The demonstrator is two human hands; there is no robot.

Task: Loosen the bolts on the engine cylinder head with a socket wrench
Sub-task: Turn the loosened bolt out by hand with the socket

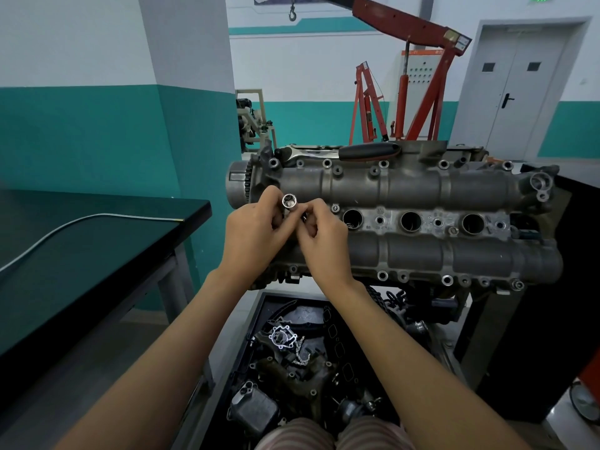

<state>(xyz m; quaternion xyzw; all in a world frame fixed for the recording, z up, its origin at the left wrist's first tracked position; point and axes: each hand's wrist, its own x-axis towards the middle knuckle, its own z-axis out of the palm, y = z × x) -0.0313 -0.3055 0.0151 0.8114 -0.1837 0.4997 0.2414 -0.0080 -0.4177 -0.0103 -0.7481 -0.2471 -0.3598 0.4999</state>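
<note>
Both hands meet over the near-left end of the cylinder head: the left hand pinches a chrome socket, open end up, while the right hand curls around something beneath it that I cannot make out. The ratchet wrench lies beyond them on the head's far edge, handle pointing right, slightly nearer the right hand.

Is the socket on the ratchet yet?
Off. Both hands hold the socket; the ratchet lies apart on the cylinder head.
</note>
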